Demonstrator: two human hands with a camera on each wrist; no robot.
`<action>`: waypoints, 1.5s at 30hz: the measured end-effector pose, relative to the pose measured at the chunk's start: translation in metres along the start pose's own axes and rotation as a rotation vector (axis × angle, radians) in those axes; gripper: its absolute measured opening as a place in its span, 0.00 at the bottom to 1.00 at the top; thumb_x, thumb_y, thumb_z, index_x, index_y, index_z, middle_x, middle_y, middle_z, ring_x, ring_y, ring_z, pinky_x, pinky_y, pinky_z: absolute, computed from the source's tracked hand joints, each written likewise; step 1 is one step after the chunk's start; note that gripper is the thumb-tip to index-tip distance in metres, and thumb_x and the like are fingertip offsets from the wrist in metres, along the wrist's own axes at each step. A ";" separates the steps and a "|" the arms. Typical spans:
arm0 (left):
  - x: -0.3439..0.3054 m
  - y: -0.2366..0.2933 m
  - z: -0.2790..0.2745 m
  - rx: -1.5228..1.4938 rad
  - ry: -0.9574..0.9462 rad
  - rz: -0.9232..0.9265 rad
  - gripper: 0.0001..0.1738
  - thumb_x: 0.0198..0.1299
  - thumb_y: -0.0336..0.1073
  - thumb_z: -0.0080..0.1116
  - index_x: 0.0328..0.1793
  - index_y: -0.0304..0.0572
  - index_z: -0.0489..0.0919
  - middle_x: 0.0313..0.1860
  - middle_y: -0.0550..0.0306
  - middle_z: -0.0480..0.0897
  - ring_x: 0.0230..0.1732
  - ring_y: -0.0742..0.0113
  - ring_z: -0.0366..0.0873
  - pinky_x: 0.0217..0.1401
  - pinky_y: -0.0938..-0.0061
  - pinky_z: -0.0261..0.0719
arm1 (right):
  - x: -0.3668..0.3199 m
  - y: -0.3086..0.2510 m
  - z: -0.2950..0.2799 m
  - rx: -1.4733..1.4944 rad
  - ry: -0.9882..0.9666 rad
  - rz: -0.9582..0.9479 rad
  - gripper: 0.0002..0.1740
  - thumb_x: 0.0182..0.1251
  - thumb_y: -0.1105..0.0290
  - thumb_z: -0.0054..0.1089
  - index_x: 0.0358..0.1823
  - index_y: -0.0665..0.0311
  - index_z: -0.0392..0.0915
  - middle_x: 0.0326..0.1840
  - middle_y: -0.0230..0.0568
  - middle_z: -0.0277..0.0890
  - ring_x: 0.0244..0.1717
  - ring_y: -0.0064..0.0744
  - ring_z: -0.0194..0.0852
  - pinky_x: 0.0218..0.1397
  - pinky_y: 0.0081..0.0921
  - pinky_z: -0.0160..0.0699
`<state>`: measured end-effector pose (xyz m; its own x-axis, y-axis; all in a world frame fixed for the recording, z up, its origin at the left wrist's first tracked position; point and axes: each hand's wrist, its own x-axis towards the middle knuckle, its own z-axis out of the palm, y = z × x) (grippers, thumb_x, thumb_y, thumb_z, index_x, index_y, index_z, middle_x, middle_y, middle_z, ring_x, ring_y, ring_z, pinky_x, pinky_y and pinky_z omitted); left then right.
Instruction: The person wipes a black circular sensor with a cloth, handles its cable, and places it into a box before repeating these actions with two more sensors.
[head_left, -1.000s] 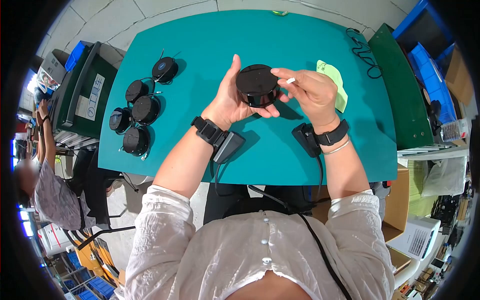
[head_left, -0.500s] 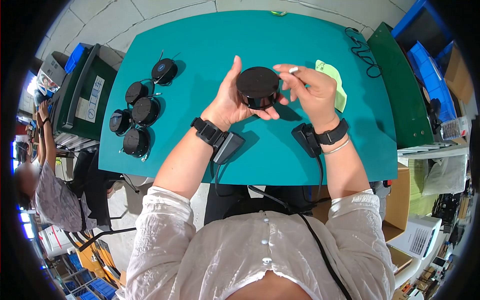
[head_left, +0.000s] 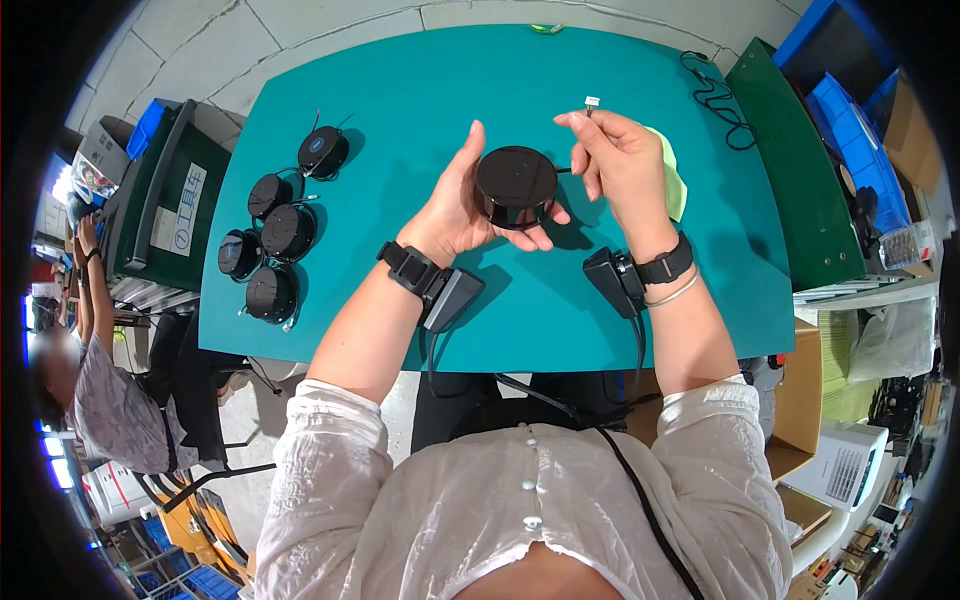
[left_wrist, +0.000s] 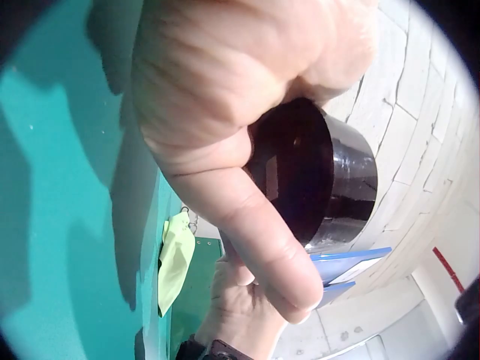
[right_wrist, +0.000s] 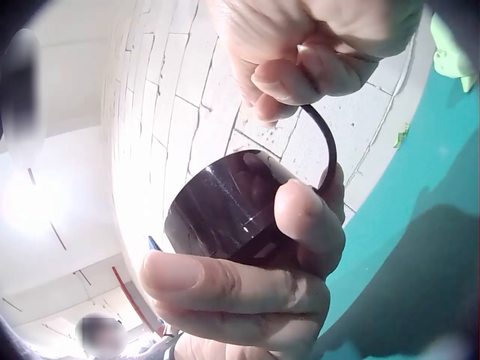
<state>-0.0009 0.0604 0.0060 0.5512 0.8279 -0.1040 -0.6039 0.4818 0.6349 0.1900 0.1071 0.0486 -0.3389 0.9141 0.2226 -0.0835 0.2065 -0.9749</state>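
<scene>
A glossy black puck-shaped device rests in my left hand, over the middle of the table. The left fingers curl under and around its side, as the right wrist view shows, while the thumb points up beside it. From the device a thin black cable bends up to my right hand, which pinches it between thumb and fingers. The cable's white connector sticks up past the right fingertips. In the left wrist view, the palm and a finger cover part of the device.
Several similar black devices with cables lie on the left of the green table. A pale green cloth lies behind the right hand. A black cable is at the back right, near a green cabinet. Another person sits far left.
My right hand has moved off the device's rim, turned, and now shows the white connector pointing up. The device sits slightly lower in view, still in my left hand.
</scene>
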 end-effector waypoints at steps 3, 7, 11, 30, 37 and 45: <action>0.000 -0.001 -0.002 -0.009 -0.004 -0.005 0.57 0.59 0.79 0.25 0.70 0.29 0.60 0.48 0.17 0.74 0.33 0.34 0.83 0.28 0.58 0.90 | 0.001 0.001 -0.001 -0.005 0.004 0.010 0.13 0.70 0.64 0.57 0.42 0.67 0.83 0.16 0.31 0.73 0.10 0.13 0.61 0.13 0.14 0.56; 0.000 -0.001 -0.002 -0.013 -0.001 -0.004 0.57 0.58 0.79 0.25 0.70 0.29 0.60 0.49 0.17 0.74 0.33 0.33 0.83 0.29 0.57 0.90 | 0.001 0.002 0.000 -0.008 0.006 0.001 0.13 0.71 0.64 0.57 0.42 0.67 0.83 0.16 0.31 0.73 0.09 0.13 0.61 0.13 0.15 0.56; 0.000 0.000 0.001 -0.002 0.005 0.010 0.57 0.59 0.79 0.25 0.70 0.29 0.60 0.48 0.18 0.75 0.33 0.34 0.83 0.29 0.58 0.90 | -0.001 0.000 0.002 -0.020 0.019 -0.008 0.14 0.71 0.64 0.56 0.42 0.69 0.83 0.17 0.29 0.70 0.10 0.12 0.58 0.13 0.12 0.55; -0.002 0.005 -0.002 -0.138 -0.020 0.131 0.56 0.58 0.79 0.29 0.65 0.25 0.65 0.46 0.22 0.75 0.33 0.31 0.82 0.30 0.56 0.91 | -0.010 0.005 0.009 -0.213 -0.105 -0.518 0.07 0.62 0.76 0.64 0.41 0.64 0.85 0.29 0.37 0.83 0.20 0.20 0.79 0.21 0.15 0.75; -0.005 0.005 0.008 -0.065 0.057 0.157 0.53 0.60 0.77 0.27 0.65 0.29 0.65 0.47 0.21 0.75 0.30 0.37 0.84 0.26 0.64 0.91 | -0.008 0.007 0.010 -0.192 -0.111 -0.578 0.08 0.62 0.76 0.64 0.42 0.63 0.85 0.28 0.37 0.83 0.20 0.21 0.79 0.21 0.15 0.75; -0.002 0.005 -0.005 -0.184 -0.049 0.135 0.56 0.59 0.79 0.29 0.68 0.27 0.62 0.50 0.20 0.73 0.35 0.28 0.82 0.31 0.53 0.90 | -0.008 0.006 0.008 -0.252 -0.122 -0.610 0.09 0.61 0.77 0.63 0.43 0.62 0.85 0.29 0.37 0.83 0.21 0.22 0.79 0.22 0.16 0.76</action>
<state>-0.0073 0.0624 0.0055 0.4831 0.8754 0.0127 -0.7663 0.4158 0.4898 0.1846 0.0979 0.0410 -0.4052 0.5649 0.7189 -0.0777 0.7622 -0.6427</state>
